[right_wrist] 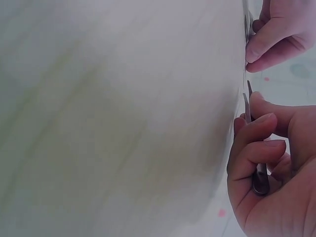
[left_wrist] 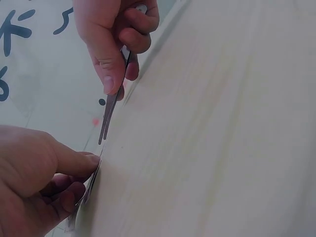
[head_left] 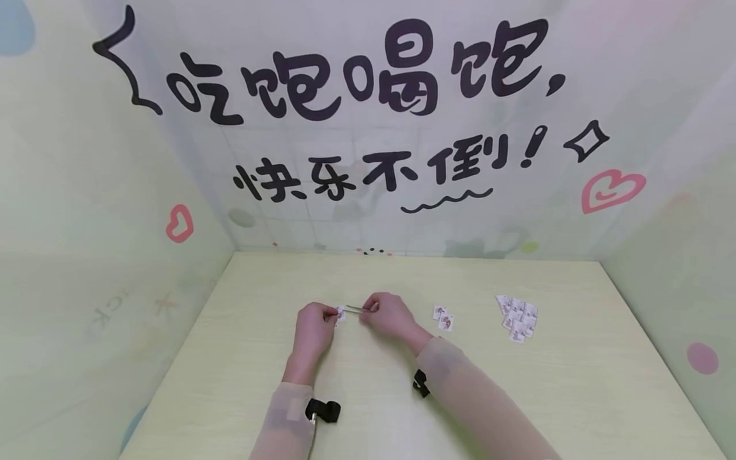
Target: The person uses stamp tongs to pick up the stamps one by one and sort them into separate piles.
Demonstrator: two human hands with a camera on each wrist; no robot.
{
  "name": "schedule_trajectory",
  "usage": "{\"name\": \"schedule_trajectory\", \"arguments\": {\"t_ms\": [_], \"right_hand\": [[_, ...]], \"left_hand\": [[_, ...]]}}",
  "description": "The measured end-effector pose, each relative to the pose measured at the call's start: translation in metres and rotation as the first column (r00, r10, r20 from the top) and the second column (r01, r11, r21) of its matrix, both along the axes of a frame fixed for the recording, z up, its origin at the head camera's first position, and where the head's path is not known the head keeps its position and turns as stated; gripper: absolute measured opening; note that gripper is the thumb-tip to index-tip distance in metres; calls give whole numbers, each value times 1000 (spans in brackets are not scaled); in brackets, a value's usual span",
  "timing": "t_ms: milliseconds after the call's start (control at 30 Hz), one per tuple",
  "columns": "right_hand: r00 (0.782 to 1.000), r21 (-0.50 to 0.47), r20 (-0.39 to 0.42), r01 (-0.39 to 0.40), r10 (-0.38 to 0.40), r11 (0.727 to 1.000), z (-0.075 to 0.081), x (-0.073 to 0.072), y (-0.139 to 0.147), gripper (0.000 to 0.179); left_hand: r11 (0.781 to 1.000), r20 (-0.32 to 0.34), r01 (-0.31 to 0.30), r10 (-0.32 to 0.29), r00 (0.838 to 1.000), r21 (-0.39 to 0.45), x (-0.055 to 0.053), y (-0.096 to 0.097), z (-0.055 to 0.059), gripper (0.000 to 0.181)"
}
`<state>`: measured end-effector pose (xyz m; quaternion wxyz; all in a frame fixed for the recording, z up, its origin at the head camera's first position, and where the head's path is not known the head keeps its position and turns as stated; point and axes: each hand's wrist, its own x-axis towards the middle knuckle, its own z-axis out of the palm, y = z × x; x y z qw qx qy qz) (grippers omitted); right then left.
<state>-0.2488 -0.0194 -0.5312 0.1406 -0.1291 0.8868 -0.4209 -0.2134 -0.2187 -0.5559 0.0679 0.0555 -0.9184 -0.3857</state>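
Near the middle of the table, my left hand [head_left: 313, 329] pinches a small white printed card [head_left: 342, 314] between thumb and fingers. My right hand [head_left: 391, 314] grips metal tweezers [head_left: 354, 310] that point left at the card. In the left wrist view the two prongs of the tweezers [left_wrist: 109, 111] stand slightly apart, close to the thin edge of what the left hand [left_wrist: 44, 177] holds. The right wrist view shows the right hand [right_wrist: 276, 153] with its fingers curled round the tweezers. Whether the prongs touch the card cannot be told.
Right of my hands, two similar small cards [head_left: 444, 319] lie overlapping on the pale wooden table [head_left: 368, 396]. Farther right is a cluster of several more cards [head_left: 518, 319]. A printed back wall [head_left: 345, 230] and side walls enclose the table.
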Motion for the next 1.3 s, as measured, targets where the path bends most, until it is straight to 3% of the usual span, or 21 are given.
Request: {"name": "schedule_trajectory", "arguments": {"t_ms": [300,533,933,1300], "right_hand": [[1000,36,2,3,-3,999,3,-4,-5,11],[999,3,52,-7,6,1000,5,-4,-3,13],[999,10,27,18,-19,1000,7,3,-5,13],[993,-60,117,6,2,998,2,4,-8,19]], "left_hand": [[1000,-8,3,-3,1000,10,0,3,2,9],[1000,-25,4,-4,1000,16,1,4,3,7],[1000,-3,-2,2,1000,24,0,2,2,7],[1000,15,-2,1,1000,13,0,1,3,9]]}}
